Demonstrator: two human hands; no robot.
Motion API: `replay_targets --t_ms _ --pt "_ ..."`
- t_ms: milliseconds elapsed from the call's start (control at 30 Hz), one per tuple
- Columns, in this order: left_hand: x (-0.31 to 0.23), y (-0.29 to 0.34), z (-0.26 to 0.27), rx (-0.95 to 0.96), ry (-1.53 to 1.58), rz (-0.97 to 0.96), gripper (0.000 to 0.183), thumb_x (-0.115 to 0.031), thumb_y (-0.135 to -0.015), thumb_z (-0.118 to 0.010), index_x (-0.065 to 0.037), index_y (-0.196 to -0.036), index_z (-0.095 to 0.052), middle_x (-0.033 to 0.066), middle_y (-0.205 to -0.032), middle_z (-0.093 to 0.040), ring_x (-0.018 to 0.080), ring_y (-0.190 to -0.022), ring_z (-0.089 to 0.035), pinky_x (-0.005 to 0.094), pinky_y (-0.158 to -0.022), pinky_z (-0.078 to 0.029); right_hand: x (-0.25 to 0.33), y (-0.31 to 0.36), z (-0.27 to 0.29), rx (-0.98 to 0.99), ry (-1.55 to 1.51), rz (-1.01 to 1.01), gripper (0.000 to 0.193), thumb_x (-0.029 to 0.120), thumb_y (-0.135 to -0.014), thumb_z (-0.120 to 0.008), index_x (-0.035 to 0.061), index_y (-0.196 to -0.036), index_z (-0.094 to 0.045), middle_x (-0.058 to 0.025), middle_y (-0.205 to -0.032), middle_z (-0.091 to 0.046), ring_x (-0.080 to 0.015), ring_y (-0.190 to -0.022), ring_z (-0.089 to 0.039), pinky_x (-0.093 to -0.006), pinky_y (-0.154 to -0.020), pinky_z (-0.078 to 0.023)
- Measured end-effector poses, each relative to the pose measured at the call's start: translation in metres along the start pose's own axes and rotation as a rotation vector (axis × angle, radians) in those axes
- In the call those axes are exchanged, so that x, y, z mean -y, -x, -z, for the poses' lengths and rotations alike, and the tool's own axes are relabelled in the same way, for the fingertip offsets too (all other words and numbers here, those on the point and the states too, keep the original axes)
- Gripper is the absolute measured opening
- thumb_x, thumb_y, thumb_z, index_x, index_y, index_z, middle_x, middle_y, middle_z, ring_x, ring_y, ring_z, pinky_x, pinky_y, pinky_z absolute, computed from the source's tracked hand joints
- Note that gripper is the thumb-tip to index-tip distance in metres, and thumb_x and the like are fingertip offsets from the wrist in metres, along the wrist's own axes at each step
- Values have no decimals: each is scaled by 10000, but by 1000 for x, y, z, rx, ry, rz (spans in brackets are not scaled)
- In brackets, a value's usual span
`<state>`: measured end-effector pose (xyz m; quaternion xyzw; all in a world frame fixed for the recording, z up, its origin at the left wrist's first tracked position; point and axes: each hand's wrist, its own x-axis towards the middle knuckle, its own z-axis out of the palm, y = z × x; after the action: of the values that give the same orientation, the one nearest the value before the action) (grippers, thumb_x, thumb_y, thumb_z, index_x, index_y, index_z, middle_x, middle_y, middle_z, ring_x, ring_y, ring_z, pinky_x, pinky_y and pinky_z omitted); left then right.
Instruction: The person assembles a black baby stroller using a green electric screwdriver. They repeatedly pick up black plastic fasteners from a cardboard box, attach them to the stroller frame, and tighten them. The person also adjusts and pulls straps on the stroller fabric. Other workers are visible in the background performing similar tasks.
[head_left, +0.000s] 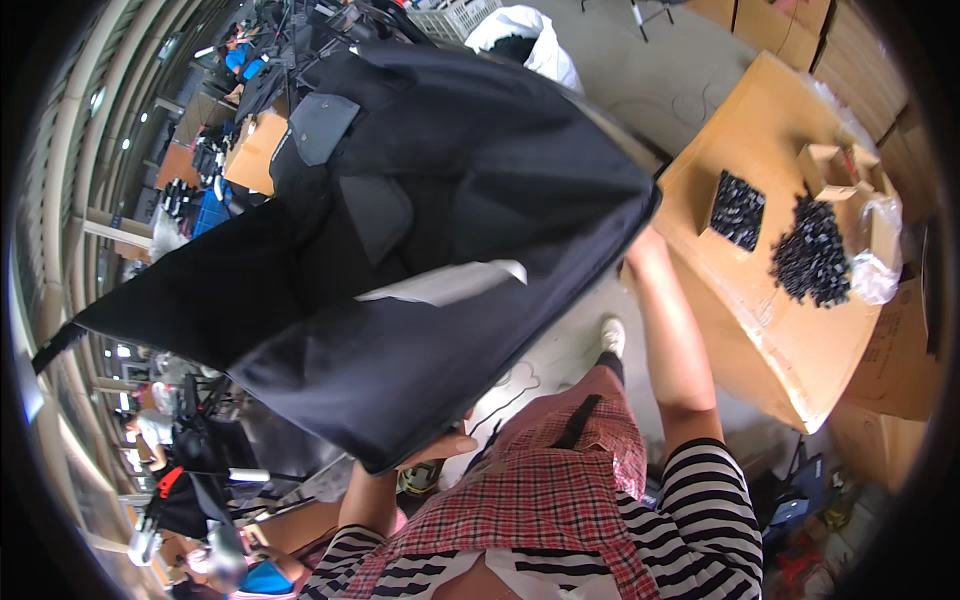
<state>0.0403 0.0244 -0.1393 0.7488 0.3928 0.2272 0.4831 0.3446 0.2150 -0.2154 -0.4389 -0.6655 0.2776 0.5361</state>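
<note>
A large black fabric bag (480, 330) spreads across the middle of the head view, held up in front of me. Its wide, baggy side faces me, with a grey flap (325, 128) near the upper left and a pale strip (450, 284) lying across it. My left hand (440, 448) is closed on the lower edge near one corner, its fingers partly behind the fabric. At the right corner, my right hand (643, 246) grips the edge, and most of its fingers are hidden behind the bag. A long tapering end of the fabric reaches out to the left.
To the right stands a cardboard-covered table (720, 290) with a box of small black parts (738, 210), a loose pile of black pieces (812, 250) and an open carton (828, 172). A white sack (527, 45) stands beyond the bag. Other people work among black goods on the left.
</note>
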Motion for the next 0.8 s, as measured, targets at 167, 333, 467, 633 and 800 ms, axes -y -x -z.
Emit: replay_targets --t_ms 167,333,467,633,800 --pt "59 65 -31 -28 336 620 615 -178 -817 -858 -14 -1286 -495 53 -961 -633 132 -735 -630 271 -623 -517 -118 -29 97 -391 700 -280 385 180 -819 -657 -6 -1155 -683 -243 -927 -711 -390 -921 -705 -430 -824 -562" --pt "52 97 -51 -357 513 747 576 -180 -822 -840 -11 -1281 -536 31 -909 -642 117 -722 -602 262 -618 -459 -161 -101 190 -592 709 -550 390 349 -819 -657 -9 -946 -746 -261 -986 -713 -426 -980 -691 -468 -902 -539" --pt "77 103 -51 -397 637 821 499 -223 -814 -845 4 -1210 -641 68 -1029 -694 133 -893 -631 246 -747 -494 -229 -148 198 281 839 -1067 492 354 -899 -620 -127 -981 -678 -251 -920 -732 -315 -775 -744 -423 -792 -617" --pt "65 111 -67 -561 599 587 730 -224 -824 -826 14 -1419 -477 158 -1301 -609 216 -1171 -588 316 -998 -467 -124 -221 -16 342 -37 -697 724 612 -983 -514 -20 -1330 -585 -172 -1032 -736 -221 -929 -734 -322 -832 -588" --pt "44 120 -62 -550 553 825 910 -431 -844 -787 -13 -1526 -355 175 -1480 -496 271 -1409 -408 365 -1185 -287 -111 -279 -164 602 -935 -417 595 522 -1032 -468 39 -1361 -577 -129 -1227 -681 -212 -1066 -681 -334 -934 -552"
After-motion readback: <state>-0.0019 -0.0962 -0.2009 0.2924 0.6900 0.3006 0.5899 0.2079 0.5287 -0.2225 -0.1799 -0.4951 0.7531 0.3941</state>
